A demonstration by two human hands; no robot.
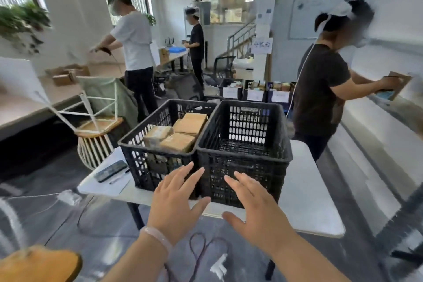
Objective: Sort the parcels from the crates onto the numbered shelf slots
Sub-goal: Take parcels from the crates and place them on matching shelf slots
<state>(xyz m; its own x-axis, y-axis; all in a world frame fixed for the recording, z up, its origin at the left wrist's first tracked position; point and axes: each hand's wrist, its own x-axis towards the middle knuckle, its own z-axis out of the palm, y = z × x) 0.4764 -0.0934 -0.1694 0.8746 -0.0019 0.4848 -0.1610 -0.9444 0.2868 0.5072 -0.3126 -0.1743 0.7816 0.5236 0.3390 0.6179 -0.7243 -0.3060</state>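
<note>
Left hand (pixel 176 199): fingers spread, holding nothing, in front of the seam between the crates.
Right hand (pixel 254 208): also spread and empty, at 3 o'clock of the left.
Right crate (pixel 242 174): looked empty.
Left crate (pixel 146 162): held the parcels (pixel 178 135), at 11 o'clock of the hands.
Risk: a careless tug could drag a crate off the table (pixel 306 201) edge.
Parcel axis: flat, long sides roughly 7 to 1 o'clock.

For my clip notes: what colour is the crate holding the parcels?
Black. The crate shows best in the head view.
</note>
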